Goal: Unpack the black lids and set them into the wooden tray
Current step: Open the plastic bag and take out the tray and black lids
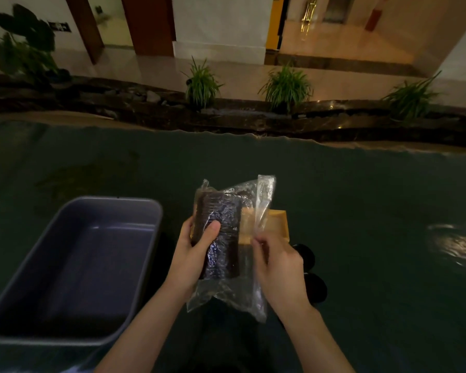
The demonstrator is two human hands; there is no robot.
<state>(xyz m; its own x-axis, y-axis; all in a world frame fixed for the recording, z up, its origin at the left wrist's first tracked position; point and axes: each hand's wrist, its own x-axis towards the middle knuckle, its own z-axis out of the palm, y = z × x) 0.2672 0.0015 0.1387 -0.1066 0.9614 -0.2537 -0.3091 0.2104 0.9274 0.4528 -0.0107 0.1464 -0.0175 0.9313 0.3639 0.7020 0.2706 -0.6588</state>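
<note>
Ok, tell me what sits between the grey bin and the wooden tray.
In the head view, the left hand gripping the bagged stack of black lids lies between grey bin and wooden tray.

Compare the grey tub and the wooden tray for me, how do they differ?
The grey tub is large, deep and in full view on the left; the wooden tray is small, shallow and mostly hidden behind the plastic bag of black lids held in both hands. The tub is dull grey, the tray light yellow wood. Both are rectangular and rest on the dark table.
</note>
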